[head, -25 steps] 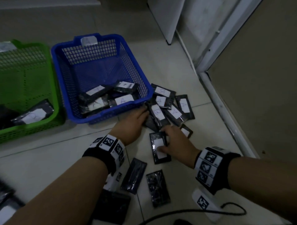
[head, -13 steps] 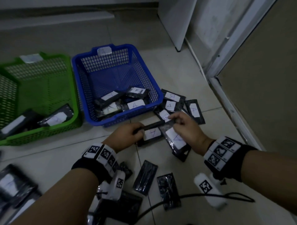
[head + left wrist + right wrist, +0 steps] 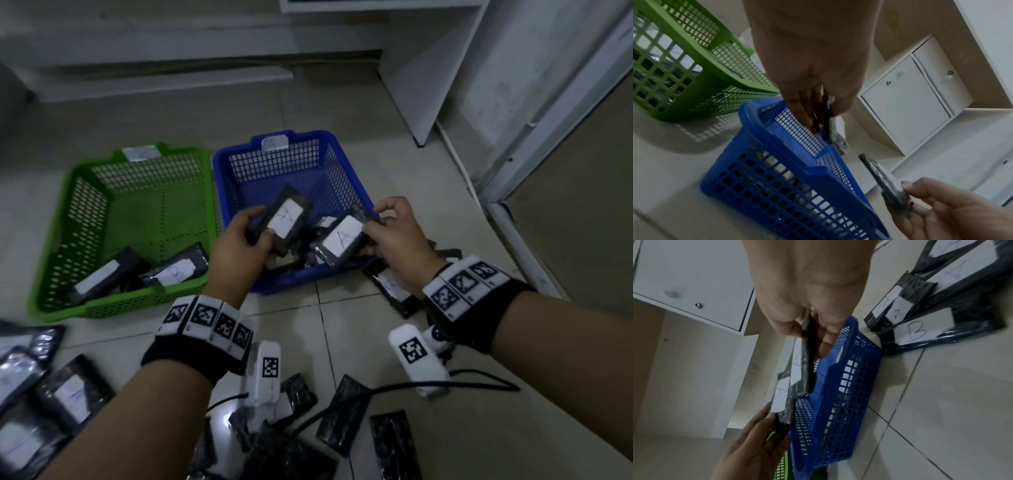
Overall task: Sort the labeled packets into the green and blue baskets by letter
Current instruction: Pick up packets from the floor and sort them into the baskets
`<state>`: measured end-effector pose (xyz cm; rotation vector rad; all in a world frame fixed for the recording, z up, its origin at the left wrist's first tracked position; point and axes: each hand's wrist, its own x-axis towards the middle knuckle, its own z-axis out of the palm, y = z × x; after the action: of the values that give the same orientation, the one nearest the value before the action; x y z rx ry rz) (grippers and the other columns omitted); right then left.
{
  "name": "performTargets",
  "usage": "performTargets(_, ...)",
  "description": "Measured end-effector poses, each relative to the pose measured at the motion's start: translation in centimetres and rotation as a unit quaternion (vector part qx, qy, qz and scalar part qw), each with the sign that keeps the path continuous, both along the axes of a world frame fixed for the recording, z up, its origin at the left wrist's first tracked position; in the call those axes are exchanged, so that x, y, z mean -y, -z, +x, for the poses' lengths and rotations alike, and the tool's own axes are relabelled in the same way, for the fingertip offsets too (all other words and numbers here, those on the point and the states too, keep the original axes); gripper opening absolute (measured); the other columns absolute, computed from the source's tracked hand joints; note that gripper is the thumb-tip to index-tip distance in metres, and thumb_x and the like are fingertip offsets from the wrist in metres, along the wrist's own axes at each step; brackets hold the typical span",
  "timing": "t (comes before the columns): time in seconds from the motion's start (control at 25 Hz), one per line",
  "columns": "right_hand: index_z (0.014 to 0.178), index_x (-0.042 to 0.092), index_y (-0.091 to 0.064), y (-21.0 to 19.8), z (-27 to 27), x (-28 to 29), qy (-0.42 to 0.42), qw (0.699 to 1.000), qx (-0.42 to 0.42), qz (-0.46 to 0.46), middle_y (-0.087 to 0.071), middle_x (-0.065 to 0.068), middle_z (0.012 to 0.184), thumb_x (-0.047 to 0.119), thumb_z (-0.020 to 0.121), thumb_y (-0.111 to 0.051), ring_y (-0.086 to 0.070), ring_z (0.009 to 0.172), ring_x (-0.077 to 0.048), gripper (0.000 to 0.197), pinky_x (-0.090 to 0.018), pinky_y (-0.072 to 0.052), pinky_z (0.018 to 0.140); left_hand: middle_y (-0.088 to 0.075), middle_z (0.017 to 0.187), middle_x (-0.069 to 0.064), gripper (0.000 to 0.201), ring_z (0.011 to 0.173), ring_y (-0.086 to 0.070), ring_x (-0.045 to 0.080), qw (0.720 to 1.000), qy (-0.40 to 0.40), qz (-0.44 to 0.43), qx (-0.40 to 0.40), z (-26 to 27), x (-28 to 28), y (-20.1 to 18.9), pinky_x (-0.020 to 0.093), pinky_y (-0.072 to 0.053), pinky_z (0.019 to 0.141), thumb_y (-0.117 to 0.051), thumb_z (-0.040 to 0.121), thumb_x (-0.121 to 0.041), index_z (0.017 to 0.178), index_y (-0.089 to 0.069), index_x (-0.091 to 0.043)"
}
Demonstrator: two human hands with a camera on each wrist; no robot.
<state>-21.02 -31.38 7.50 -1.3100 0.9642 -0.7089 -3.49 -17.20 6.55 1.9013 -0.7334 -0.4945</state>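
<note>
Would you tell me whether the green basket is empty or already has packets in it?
Not empty: the green basket holds at least two black packets, one labelled B.

Two baskets sit side by side on the floor [image 3: 342,102] in the middle of the frame; the green basket [image 3: 85,192] is left, touching the blue basket [image 3: 346,171]; packets lie in both; loose packets [image 3: 346,414] lie along the bottom of the frame; a cabinet [image 3: 428,68] stands at the upper right.
</note>
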Motion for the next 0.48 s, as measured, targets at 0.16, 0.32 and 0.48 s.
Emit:
performTargets(0.16,0.079,0.022,-0.051,1.7,2.6,0.9,-0.019,0.993,-0.102,-0.059,-0.06,-0.007,0.092,-0.002,0.086,-0.059,-0.066,0.089,-0.027,0.026,-0.037,-0.061,0.069,-0.067,0.108,0.003,0.029,0.095,-0.063,0.022,0.987,0.0,0.086,0.133,1.6,-0.2,2.0,0.032,-0.052,0.082,-0.06,0.089,-0.021,0.118,-0.056,-0.023)
performTargets(0.32,0.101,0.021,-0.069,2.7,2.5,1.4,-0.129,0.933,-0.296,-0.157,-0.067,-0.004,0.111,-0.003,0.083,-0.054,-0.063,0.104,-0.022,0.034,-0.022,-0.049,0.084,-0.058,0.123,0.014,0.032,0.113,-0.055,0.033,0.957,0.056,0.134,0.252,1.9,-0.1,3.8,0.036,-0.043,0.097,-0.059,0.087,-0.009,0.119,-0.063,-0.009)
performTargets(0.48,0.106,0.017,-0.073,1.2,-0.2,2.8,-0.084,0.956,-0.246,-0.133,-0.071,-0.007,0.111,-0.007,0.084,-0.048,-0.064,0.102,-0.02,0.041,-0.033,-0.051,0.096,-0.056,0.127,0.009,0.03,0.118,-0.051,0.028,0.951,0.064,0.056,0.299,-0.5,1.0,3.8,0.037,-0.042,0.102,-0.057,0.083,-0.007,0.11,-0.069,-0.01)
